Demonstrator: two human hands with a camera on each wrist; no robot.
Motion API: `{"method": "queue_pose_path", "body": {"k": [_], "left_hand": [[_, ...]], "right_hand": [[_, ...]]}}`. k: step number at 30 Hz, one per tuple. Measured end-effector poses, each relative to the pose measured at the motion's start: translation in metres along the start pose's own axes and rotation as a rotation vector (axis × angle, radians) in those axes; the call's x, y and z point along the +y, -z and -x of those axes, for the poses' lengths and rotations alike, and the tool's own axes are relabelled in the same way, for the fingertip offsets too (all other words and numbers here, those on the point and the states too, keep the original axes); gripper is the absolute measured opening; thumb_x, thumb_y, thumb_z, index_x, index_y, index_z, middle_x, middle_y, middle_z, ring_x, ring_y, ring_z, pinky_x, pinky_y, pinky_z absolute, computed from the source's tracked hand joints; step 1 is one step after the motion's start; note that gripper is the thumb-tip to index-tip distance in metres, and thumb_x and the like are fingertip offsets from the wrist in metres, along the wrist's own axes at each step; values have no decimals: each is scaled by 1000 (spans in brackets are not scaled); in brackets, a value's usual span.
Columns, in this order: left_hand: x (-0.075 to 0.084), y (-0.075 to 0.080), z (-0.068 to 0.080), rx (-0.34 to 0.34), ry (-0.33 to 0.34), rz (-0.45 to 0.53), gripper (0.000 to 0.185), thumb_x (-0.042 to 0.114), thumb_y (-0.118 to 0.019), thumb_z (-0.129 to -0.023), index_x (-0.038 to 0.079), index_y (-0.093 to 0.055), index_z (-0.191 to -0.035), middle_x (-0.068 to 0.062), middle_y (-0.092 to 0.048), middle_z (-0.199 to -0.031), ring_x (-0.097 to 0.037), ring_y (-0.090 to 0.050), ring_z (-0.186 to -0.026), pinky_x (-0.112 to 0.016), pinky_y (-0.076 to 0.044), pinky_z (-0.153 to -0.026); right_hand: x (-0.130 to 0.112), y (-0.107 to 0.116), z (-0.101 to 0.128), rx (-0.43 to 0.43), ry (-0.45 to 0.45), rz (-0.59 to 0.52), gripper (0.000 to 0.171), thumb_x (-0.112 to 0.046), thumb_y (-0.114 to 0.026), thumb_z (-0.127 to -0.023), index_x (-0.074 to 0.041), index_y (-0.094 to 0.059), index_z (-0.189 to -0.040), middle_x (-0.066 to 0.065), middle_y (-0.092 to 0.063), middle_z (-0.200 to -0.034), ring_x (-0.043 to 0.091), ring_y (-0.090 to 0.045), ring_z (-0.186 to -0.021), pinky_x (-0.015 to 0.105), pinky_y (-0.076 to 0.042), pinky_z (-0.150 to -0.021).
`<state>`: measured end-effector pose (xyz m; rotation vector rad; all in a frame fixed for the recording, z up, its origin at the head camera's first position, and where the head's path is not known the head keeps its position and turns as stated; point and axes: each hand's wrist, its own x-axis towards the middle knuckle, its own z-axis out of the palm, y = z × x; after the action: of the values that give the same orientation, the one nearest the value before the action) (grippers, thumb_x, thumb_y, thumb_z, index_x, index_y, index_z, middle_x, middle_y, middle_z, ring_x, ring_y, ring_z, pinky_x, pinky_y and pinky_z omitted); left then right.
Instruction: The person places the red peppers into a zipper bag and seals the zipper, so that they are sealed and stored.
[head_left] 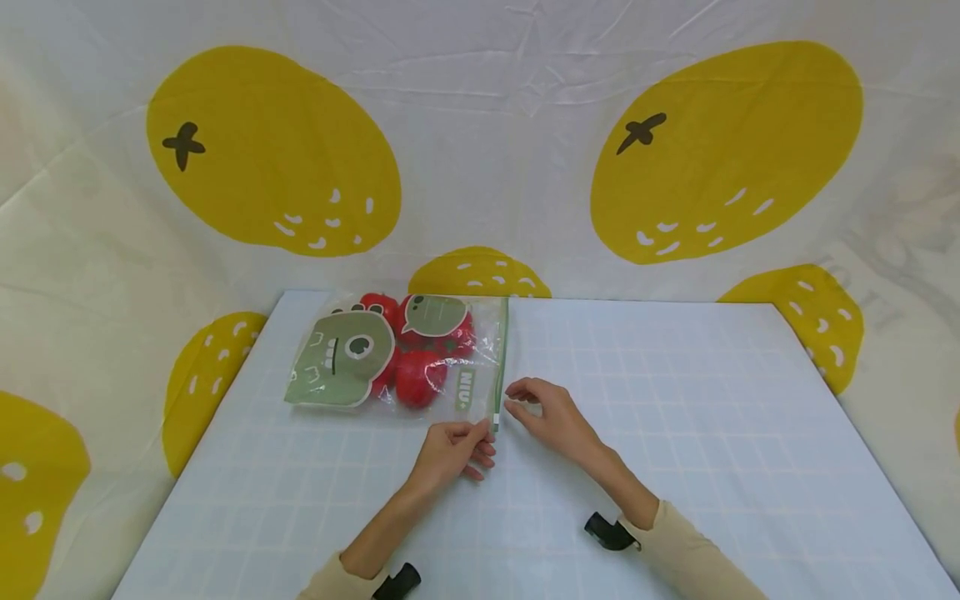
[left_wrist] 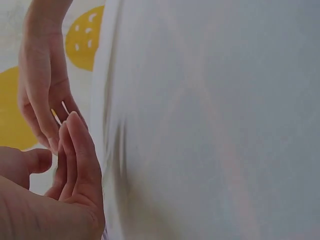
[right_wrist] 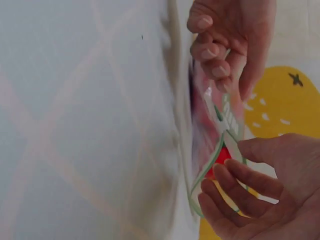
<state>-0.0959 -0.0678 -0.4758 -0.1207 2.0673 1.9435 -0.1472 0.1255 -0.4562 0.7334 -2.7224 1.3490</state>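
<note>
A clear zip bag [head_left: 405, 358] printed with a green cartoon face lies at the back left of the pale blue gridded table [head_left: 675, 417]. Several red round things [head_left: 416, 379] are inside it. My left hand [head_left: 477, 435] pinches the bag's near right corner, just below the green zip strip [head_left: 501, 358]. My right hand [head_left: 516, 402] hovers just right of the zip's near end with its fingers loosely curled and holding nothing. In the right wrist view the zip edge [right_wrist: 225, 122] runs between my left hand [right_wrist: 220, 55] above and my right hand [right_wrist: 240, 175] below.
A white cloth with big yellow fruit prints [head_left: 285, 158] hangs behind and around the table. Black wrist mounts [head_left: 609, 532] sit on both forearms. The left wrist view is mostly blurred table [left_wrist: 215, 120], with both hands at its left edge.
</note>
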Motion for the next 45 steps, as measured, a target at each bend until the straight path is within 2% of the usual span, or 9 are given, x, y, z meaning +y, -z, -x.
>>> {"method": "queue_pose_path", "body": {"k": [6,14,19,25,30,37,45], "left_hand": [[1,-2,3,-33,82,64,42,37,-59,-93,-4,-69,-98,-13,-71,-85,-23,-71,-74,-35,-58,-64],[-1,-2,3,-82,162,177,49,38,-58,-93,-7,-63,-111,-18,-70,-98,-24,-70,-85,-35,-57,-72],[-3,-3,2,-86,163,236,50,37,-57,-94,-10,-60,-114,-21,-68,-101,-23,-69,-84,-36,-57,-74],[-6,-4,0,-84,165,267,45,33,-59,-94,-8,-60,-113,-20,-68,-101,-21,-69,-85,-36,-56,-76],[-8,-5,-3,-74,161,299,40,27,-61,-93,-8,-60,-111,-16,-68,-98,-19,-69,-86,-34,-55,-80],[-10,-6,-4,-50,165,320,38,25,-64,-91,-8,-61,-111,-11,-68,-95,-17,-68,-87,-32,-55,-81],[-12,-5,-5,-45,162,327,38,21,-65,-90,-9,-61,-112,-10,-69,-94,-16,-68,-85,-30,-55,-81]], "right_hand": [[-5,-5,4,-19,-25,-63,18,-16,-67,-89,-5,-65,-103,0,-67,-90,13,-63,-82,32,-55,-76],[-8,-12,7,-52,-104,-57,14,-23,-66,-90,-10,-66,-96,-4,-65,-80,12,-60,-73,23,-51,-65],[-5,-15,6,-65,-104,-61,14,-25,-66,-90,-11,-67,-90,-3,-64,-76,10,-58,-68,22,-49,-61],[-4,-16,4,-103,-78,-119,15,-22,-64,-91,-9,-68,-87,2,-64,-69,7,-54,-57,22,-46,-52],[-4,-17,4,-137,-104,-134,17,-24,-63,-92,-10,-67,-84,-2,-59,-59,6,-51,-48,21,-43,-47],[-3,-18,4,-153,-128,-147,20,-25,-60,-93,-10,-66,-80,-5,-56,-56,7,-52,-48,22,-42,-46],[1,-20,4,-169,-133,-184,23,-28,-60,-94,-10,-65,-79,1,-58,-57,8,-52,-48,22,-42,-47]]}}
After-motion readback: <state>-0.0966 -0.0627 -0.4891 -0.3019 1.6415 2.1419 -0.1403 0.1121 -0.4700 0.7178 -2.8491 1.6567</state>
